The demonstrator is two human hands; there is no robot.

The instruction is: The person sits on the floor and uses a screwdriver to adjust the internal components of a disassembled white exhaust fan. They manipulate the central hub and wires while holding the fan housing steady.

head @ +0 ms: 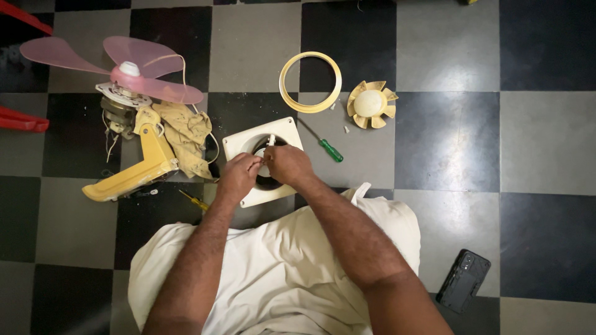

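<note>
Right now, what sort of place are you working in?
Probably a home floor or small repair spot: checkered tile floor, a dismantled pink-bladed fan, a green-handled screwdriver, and the square fan housing under both hands.

floor (447, 136): glossy black-and-grey checkered tiles | light: dim, soft glare patches on tiles | walls, windows: out of view

One screen only: a phone (463, 280) on the floor (546, 142) to your right, near the lower right corner of view. It's a black rectangle with rounded corners, lying flat and tilted off the tile lines, straddling a grey tile and a black one. Its face is dark, nothing lit; can't tell whether you're seeing the screen or the back. It sits well apart from your hands and just beside the edge of your pale garment. No packages, labels or signs anywhere.
</note>
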